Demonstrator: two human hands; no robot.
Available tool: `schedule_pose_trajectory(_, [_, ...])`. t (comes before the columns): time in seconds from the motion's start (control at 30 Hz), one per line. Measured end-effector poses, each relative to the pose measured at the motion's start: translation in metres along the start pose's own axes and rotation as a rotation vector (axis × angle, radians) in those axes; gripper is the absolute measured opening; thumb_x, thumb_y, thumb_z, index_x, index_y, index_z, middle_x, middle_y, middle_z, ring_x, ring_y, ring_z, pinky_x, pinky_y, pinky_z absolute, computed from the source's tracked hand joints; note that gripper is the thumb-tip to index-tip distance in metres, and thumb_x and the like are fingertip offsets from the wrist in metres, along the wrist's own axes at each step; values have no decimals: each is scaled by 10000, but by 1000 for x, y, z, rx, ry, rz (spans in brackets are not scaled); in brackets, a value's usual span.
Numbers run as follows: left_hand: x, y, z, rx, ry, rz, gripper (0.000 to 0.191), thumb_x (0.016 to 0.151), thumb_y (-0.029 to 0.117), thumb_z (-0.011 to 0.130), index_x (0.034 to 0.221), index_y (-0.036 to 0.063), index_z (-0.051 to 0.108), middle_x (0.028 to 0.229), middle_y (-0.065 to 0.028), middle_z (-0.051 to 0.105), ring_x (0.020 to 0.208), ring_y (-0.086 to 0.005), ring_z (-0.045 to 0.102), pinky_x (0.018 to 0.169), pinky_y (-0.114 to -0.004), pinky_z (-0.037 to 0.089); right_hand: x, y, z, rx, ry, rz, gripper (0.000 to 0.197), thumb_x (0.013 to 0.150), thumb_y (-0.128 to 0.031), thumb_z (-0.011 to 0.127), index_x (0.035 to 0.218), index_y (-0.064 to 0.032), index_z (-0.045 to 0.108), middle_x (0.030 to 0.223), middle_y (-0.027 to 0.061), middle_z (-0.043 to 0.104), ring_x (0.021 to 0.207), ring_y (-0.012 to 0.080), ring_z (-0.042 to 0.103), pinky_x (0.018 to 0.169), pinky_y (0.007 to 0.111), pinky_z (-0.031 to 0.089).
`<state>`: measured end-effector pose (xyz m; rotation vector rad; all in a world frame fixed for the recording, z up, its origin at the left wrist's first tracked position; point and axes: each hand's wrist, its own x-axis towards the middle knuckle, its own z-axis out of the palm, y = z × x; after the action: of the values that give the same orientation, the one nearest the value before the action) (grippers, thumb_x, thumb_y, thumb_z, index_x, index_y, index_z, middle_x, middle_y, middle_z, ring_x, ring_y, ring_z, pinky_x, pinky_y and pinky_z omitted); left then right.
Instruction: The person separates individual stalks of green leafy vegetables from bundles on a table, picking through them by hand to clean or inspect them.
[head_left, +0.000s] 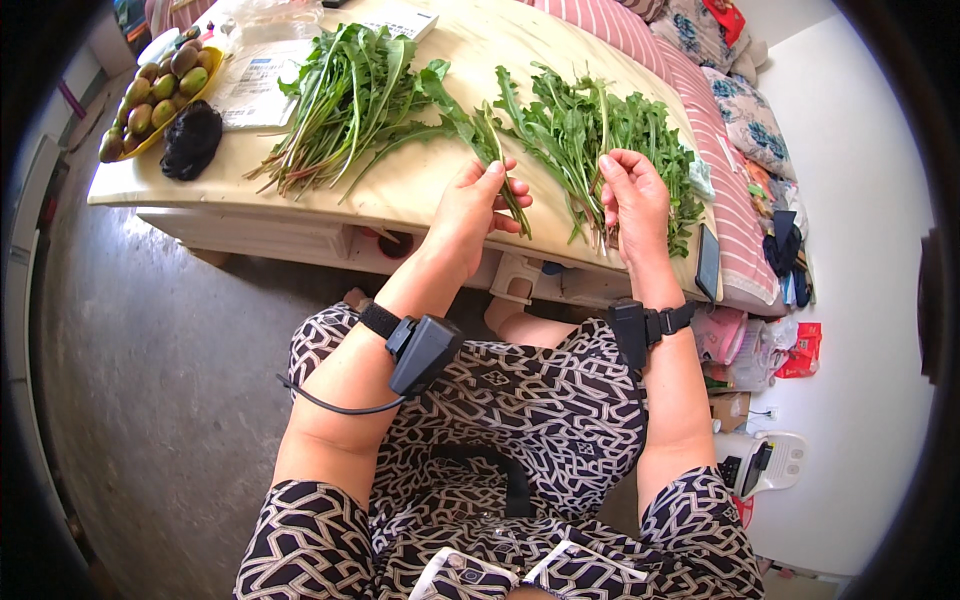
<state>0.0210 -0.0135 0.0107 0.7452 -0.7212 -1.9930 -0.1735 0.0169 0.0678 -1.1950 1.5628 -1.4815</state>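
My left hand (480, 199) holds a few leafy green stems (480, 131) between thumb and fingers, over the front edge of the marbled table (420, 191). To its right, my right hand (637, 195) pinches a leafy green plant (602, 120) by its stem end, above the lower end of a pile of leafy greens (562, 142). A second pile of long-stemmed greens (352, 97) lies to the left of my left hand, its reddish stem ends towards the front edge.
At the table's left stand a yellow basket (214, 67) of green-brown fruit and a black bundle (191, 141), beside a printed plastic bag (259, 82). A phone (706, 262) lies at the right front corner. Behind is a striped pink cover (630, 37); a drawer (247, 232) sits beneath the tabletop.
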Motion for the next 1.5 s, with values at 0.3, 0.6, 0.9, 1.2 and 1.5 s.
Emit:
schedule_pose_trajectory(0.3, [1, -1, 0, 20, -16, 12, 253, 990, 265, 473, 1151, 82, 539, 939, -20, 632, 857, -107, 630, 613, -231, 480, -14, -13, 17, -48, -226, 125, 153, 884, -171, 660, 966, -54, 605, 708, -46, 547, 538, 8, 466, 398, 144, 342])
schedule_pose_trajectory(0.6, [6, -9, -2, 31, -7, 26, 233, 978, 265, 499, 1128, 102, 572, 935, 3, 643, 823, -93, 615, 598, -228, 474, -22, -6, 36, -120, -388, 201, 155, 872, -175, 673, 938, -46, 620, 733, -32, 591, 544, 6, 451, 422, 151, 345])
schedule_pose_trajectory(0.9, [4, -8, -1, 116, -29, 61, 266, 961, 300, 528, 1124, 108, 615, 934, 26, 638, 849, -68, 582, 633, -233, 447, -23, -1, 39, -177, -391, 163, 135, 876, -160, 667, 941, -52, 618, 722, -49, 565, 517, -7, 445, 393, 134, 314])
schedule_pose_trajectory(1.2, [2, -7, 3, 158, -58, 50, 276, 956, 284, 541, 1147, 97, 611, 923, 24, 630, 828, -67, 567, 634, -231, 448, -21, 11, 38, -228, -398, 36, 114, 858, -104, 665, 918, -11, 636, 814, -16, 619, 684, 49, 520, 624, 207, 442])
schedule_pose_trajectory(1.5, [2, -6, 2, 113, -63, -11, 220, 983, 263, 487, 1134, 118, 553, 1093, -21, 665, 907, -80, 567, 667, -237, 448, -11, -5, 15, -342, -230, 107, 129, 878, -146, 652, 904, -19, 650, 716, -25, 594, 603, 28, 488, 510, 194, 397])
